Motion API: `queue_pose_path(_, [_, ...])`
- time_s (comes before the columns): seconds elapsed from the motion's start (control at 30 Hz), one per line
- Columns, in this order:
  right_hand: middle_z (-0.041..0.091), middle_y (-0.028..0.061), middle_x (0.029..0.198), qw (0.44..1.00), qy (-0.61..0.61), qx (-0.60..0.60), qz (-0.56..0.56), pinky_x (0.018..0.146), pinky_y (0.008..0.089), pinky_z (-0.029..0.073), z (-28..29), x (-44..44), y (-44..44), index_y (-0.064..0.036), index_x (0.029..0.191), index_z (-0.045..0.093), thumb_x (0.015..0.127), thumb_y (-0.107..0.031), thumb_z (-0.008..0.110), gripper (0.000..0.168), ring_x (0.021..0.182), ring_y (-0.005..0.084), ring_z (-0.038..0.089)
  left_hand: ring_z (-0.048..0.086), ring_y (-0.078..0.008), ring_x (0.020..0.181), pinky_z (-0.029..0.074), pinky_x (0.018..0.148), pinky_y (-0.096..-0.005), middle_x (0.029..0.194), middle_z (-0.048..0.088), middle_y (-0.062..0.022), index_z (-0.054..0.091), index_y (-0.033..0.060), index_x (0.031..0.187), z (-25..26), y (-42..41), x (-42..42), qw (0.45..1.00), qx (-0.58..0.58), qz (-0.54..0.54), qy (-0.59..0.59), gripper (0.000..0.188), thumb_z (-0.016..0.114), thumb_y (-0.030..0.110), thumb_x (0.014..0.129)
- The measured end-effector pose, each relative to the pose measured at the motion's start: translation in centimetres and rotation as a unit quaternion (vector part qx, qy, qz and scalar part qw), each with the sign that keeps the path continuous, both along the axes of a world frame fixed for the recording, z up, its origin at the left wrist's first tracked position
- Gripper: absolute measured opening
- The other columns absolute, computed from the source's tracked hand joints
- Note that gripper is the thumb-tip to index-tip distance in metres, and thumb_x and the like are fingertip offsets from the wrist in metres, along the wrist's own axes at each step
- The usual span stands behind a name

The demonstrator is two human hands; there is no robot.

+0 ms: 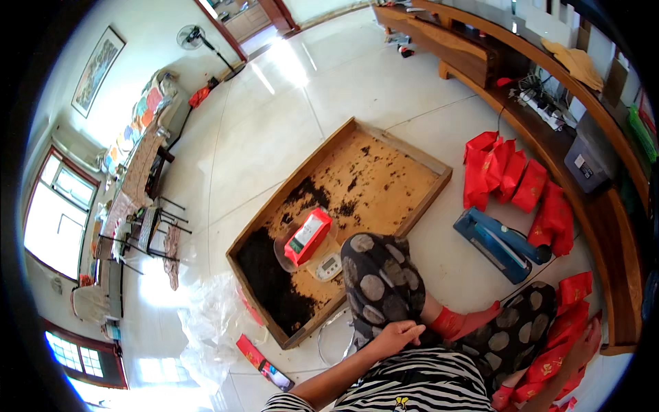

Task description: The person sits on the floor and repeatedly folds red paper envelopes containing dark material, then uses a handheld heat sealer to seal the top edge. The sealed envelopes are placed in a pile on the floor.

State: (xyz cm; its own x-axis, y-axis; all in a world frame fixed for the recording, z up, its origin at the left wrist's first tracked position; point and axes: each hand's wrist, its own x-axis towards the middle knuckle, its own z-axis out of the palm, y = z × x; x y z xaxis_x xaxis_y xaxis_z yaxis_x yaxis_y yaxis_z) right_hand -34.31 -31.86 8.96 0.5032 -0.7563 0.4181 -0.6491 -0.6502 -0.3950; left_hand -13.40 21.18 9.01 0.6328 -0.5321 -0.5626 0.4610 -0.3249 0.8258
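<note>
My left hand (399, 338) rests on my lap, fingers curled, near the patterned trousers (383, 288). At the right edge, my right hand (592, 337) reaches to the red packets (545, 360) beside my leg; whether it grips one is not clear. In front of me is a shallow wooden tray (422, 216) with a heap of dark loose material (273, 288) in its near left corner. A red and white packet (310, 237) lies tilted in the clear pan of a kitchen scale (328, 266) inside the tray.
A blue heat sealer (497, 247) stands on the tiled floor right of the tray, by several filled red bags (530, 185). A wooden cabinet (612, 232) curves along the right. Crumpled clear plastic (211, 319) and a red packet with a phone (265, 363) lie at left.
</note>
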Motion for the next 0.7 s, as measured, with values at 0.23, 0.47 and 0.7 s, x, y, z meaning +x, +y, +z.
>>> queue_pose_path(0.23, [0.059, 0.0146, 0.119, 0.957, 0.05, 0.142, 0.247, 0.098, 0.037, 0.041, -1.3, 13.2, 8.6, 0.0, 0.117, 0.058, 0.098, -0.017, 0.051, 0.026, 0.112, 0.0308, 0.056, 0.059, -0.0085, 0.065, 0.047, 0.06, -0.0236, 0.074, 0.062, -0.001, 0.066, 0.0013, 0.091, 1.8, 6.2, -2.1, 0.977, 0.099, 0.189, -0.015, 0.024, 0.062, 0.025, 0.096])
queue_pose_path(0.47, [0.057, 0.0179, 0.108, 0.911, 0.208, 0.004, 0.357, 0.091, 0.0488, 0.04, -7.8, 15.0, 9.6, -0.003, 0.105, 0.058, 0.088, -0.014, 0.062, 0.02, 0.106, 0.0384, 0.052, 0.064, -0.0229, 0.072, 0.05, 0.068, -0.0352, 0.08, 0.065, -0.0099, 0.065, 0.0035, 0.09, -5.9, 14.8, -8.5, 0.879, 0.27, 0.324, -0.223, 0.021, 0.065, 0.024, 0.091])
queue_pose_path(0.7, [0.059, 0.016, 0.104, 0.896, 0.246, 0.009, 0.371, 0.089, 0.0482, 0.042, -8.2, 15.3, 8.0, -0.005, 0.099, 0.061, 0.083, -0.011, 0.065, 0.018, 0.103, 0.0382, 0.053, 0.051, -0.0354, 0.116, 0.037, 0.101, -0.0476, 0.124, 0.055, -0.0174, 0.054, 0.009, 0.127, -5.2, 15.4, -3.7, 0.734, 0.492, 0.228, -0.409, 0.047, 0.069, 0.021, 0.084])
